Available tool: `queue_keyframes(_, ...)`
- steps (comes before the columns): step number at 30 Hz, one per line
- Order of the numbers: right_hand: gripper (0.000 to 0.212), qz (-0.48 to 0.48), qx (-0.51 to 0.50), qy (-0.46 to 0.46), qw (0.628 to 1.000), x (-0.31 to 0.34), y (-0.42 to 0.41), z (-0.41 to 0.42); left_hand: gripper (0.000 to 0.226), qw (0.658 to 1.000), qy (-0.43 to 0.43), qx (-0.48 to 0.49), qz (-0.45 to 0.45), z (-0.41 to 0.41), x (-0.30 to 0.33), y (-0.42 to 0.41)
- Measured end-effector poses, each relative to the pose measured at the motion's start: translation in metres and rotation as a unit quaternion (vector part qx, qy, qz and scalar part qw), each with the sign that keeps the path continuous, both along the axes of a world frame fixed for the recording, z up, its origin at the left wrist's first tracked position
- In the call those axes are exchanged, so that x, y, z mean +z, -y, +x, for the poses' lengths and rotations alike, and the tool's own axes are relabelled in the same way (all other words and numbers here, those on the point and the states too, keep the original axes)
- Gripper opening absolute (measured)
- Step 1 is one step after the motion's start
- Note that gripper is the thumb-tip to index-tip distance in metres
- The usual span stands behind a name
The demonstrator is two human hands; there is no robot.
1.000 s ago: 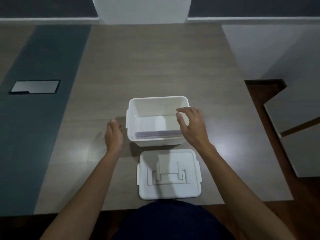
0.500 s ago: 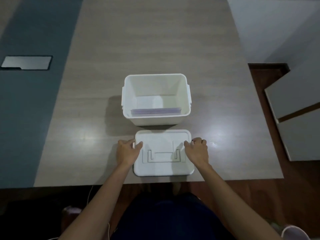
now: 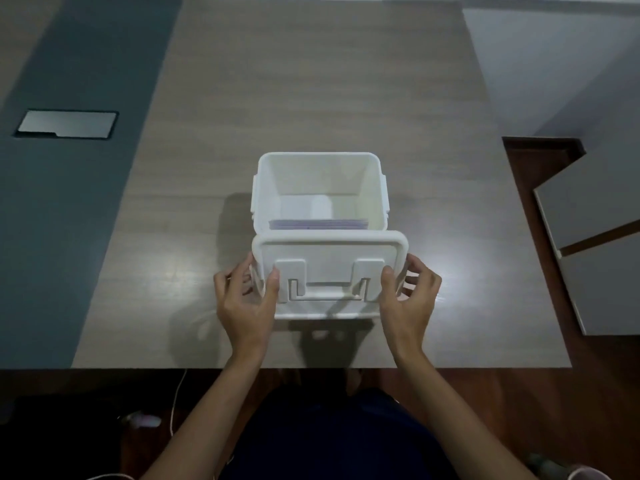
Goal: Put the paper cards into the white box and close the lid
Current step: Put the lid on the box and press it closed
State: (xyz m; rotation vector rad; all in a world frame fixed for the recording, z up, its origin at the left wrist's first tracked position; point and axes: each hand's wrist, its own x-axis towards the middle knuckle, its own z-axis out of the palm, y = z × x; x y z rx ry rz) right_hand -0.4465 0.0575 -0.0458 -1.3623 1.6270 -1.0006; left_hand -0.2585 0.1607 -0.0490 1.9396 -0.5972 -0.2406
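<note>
The white box point(image 3: 320, 174) stands open in the middle of the wooden table. A stack of pale purple paper cards point(image 3: 318, 223) lies on its floor against the near wall. The white lid point(image 3: 329, 251), with a recessed handle on top, is lifted off the table and held in front of the box, its far edge overlapping the box's near rim. My left hand point(image 3: 247, 299) grips the lid's left side, thumb on top. On the lid's right side my right hand point(image 3: 408, 296) holds it the same way.
The wooden table point(image 3: 311, 81) has a dark blue-grey strip on its left with a metal cable hatch point(image 3: 67, 123). The table's near edge runs just below my wrists. A grey cabinet point(image 3: 595, 237) stands to the right over a dark wooden floor.
Both hands left the box and went to the lid lying on the table. They took it by its two sides and lifted it up and toward the box.
</note>
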Motion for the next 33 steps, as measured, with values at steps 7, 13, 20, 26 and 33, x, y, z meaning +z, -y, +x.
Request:
queue_keyframes(7,0.062,-0.049,0.045,-0.036,0.997,0.034,0.061,0.038,0.055,0.999,0.031,-0.026,-0.005,0.049,0.036,0.055)
queue_keyframes(13,0.062,-0.011,0.086,-0.148,0.985,0.041,0.125,0.076,0.068,0.99,0.024,-0.061,0.127,0.098,0.04,0.123)
queue_keyframes(20,0.062,0.0,0.108,-0.216,0.97,0.021,0.15,0.083,0.066,0.974,0.01,-0.085,0.207,0.11,0.011,0.145)
queue_keyframes(26,0.068,-0.021,0.113,-0.185,0.976,-0.005,0.148,0.075,0.056,0.978,-0.099,-0.141,0.122,0.11,-0.011,0.147)
queue_keyframes(33,0.088,0.135,0.079,-0.043,0.987,-0.009,0.172,0.088,0.079,0.962,-0.187,-0.113,0.163,0.135,-0.016,0.175)
